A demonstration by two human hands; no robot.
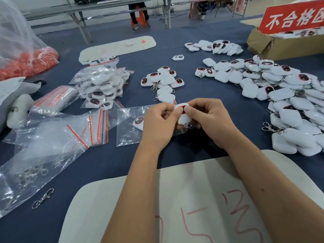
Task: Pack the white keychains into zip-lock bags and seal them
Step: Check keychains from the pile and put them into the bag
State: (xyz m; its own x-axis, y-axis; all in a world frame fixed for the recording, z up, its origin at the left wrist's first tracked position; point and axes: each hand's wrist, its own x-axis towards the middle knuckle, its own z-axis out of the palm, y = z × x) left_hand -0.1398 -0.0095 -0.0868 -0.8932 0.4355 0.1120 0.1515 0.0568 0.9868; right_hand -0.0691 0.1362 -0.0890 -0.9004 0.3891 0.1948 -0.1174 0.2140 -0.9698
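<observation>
While the dark blue tabletop (108, 165) spreads under everything, you sit with a white board (175, 207) marked in red just below your forearms. To your right a big heap of white keychains (284, 95) runs along the edge, with a cardboard box (273, 46) and a red sign (294, 16) behind it. To your left lie loose clear bags (43, 137) with red seal strips, and past them a pile of packed bags (103, 85) already filled with keychains. A smaller cluster of keychains (163, 79) sits just beyond your hands.

Your left hand (157, 125) and right hand (208, 118) meet at one keychain (182, 113), raised just above the tabletop. Both hands' fingers are curled, the thumb tips pinching its upper end from either side, with its metal clip hanging below. Under your left hand lies a zip-lock bag (129, 127) flat on the tabletop, holding one keychain already. Whether your fingers also grip that bag, you cannot tell. A loose metal clasp (43, 198) rests near the left edge.
</observation>
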